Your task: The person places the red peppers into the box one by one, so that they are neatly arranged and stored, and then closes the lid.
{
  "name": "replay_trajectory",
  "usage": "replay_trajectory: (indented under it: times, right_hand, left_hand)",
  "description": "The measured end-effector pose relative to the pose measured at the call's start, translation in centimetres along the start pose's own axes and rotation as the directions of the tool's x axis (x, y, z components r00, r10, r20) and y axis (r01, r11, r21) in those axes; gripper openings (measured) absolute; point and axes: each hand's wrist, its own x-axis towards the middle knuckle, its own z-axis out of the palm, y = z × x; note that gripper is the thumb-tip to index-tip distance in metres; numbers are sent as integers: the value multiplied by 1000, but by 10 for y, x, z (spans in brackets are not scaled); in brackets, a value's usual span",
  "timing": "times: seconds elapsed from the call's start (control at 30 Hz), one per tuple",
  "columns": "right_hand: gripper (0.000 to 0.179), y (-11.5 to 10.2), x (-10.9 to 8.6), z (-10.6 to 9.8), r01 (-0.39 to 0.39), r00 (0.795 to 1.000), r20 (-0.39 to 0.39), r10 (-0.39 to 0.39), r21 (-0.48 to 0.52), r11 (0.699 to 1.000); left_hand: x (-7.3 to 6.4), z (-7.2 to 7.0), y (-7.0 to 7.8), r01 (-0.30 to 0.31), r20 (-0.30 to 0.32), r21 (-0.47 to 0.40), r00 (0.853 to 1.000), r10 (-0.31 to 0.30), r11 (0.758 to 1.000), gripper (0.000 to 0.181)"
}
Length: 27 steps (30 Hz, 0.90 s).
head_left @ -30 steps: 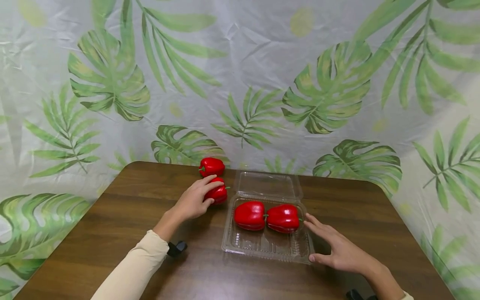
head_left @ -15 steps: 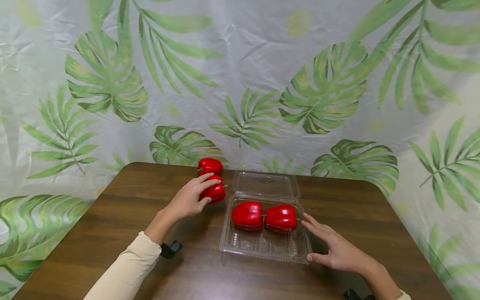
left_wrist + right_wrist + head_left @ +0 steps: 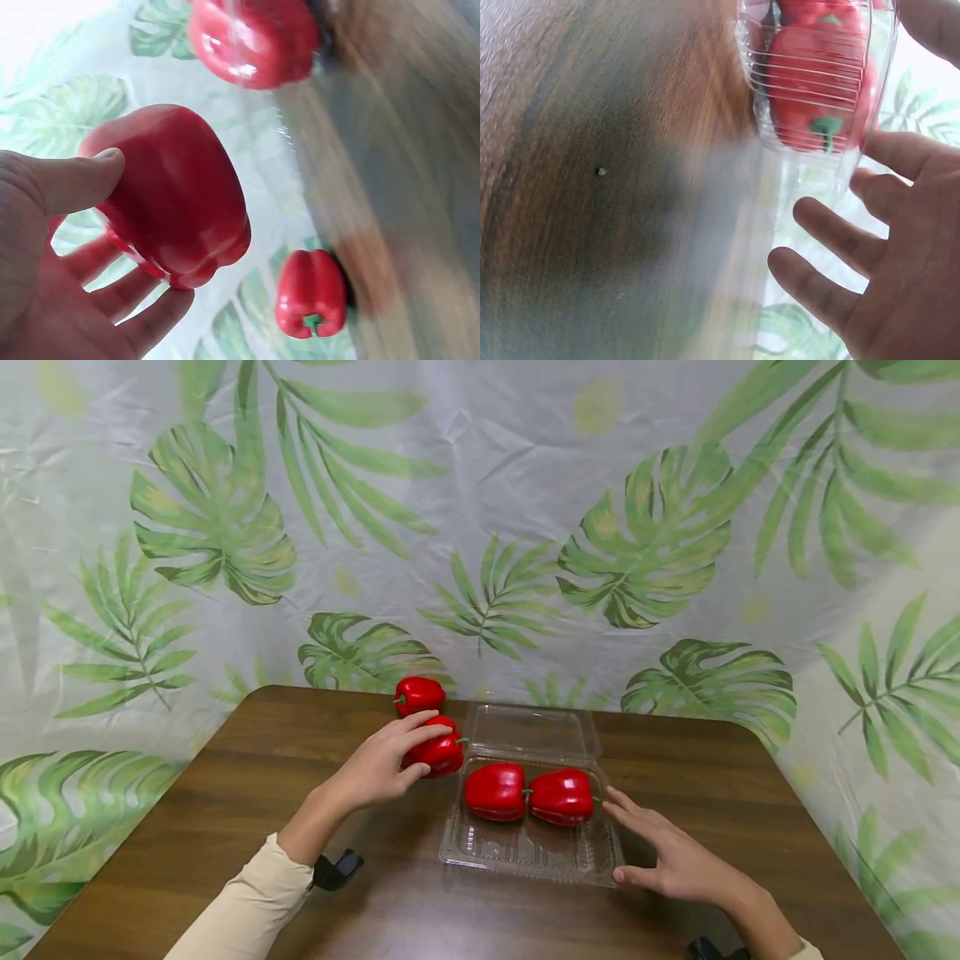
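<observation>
In the head view my left hand point(image 3: 375, 767) grips a red bell pepper point(image 3: 441, 752), its green stem pointing right. The left wrist view shows my thumb on one side of this pepper point(image 3: 176, 187) and fingers beneath it, with the table edge farther off. Right of it lies a clear plastic clamshell container point(image 3: 517, 862) with its lid folded back. Two red bell peppers, a left one point(image 3: 493, 792) and a right one point(image 3: 561, 797), lie side by side in its back half. My right hand point(image 3: 678, 856), fingers extended, touches the container's right side.
Another red bell pepper point(image 3: 420, 695) lies near the back edge of the brown wooden table point(image 3: 187, 827), behind my left hand. The open lid point(image 3: 534, 729) lies toward that back edge. A leaf-patterned sheet point(image 3: 510, 485) hangs behind the table.
My left hand has closed in on the pepper and moved it slightly right and up, toward the container. My right hand and the peppers in the container have stayed in place.
</observation>
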Motion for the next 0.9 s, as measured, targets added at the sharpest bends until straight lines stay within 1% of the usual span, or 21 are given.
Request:
replay_trajectory:
  times: [0.13,0.23,0.33,0.47,0.57,0.63,0.77,0.9]
  right_hand:
    - [78,-1,0,-1,-3,1000,-8,3,-44,999]
    - [78,-2,-1,-1,1,1000,-12,-2,-48,999]
    - [79,-2,0,0,3,1000,-11,-3,-34,999]
    - [79,-2,1,-1,-3,1000,5,3,-15,1000]
    - [79,-2,1,-1,-11,1000,13,12,-6,1000]
    - [79,-2,1,-1,-18,1000,15,18,1,1000]
    - [79,-2,1,0,-24,1000,14,24,20,999]
    - [78,-2,1,0,-17,1000,7,17,0,1000]
  left_hand:
    - [-2,-6,8,-10,-1,-17,1000,10,1000,55]
    - [-4,-11,15,-29,2,-28,1000,29,999,55]
    - [-5,-15,23,-58,-1,-44,998,58,997,55]
    - [-7,-18,34,-125,-18,-64,992,124,990,55]
    - [-7,-19,41,-176,-30,-62,984,174,982,55]
    - [-6,-18,45,-199,-27,-52,980,198,979,55]
    - [-5,-15,51,-224,-4,-33,975,224,974,54]
    - [-4,-9,56,-239,26,-38,970,240,970,54]
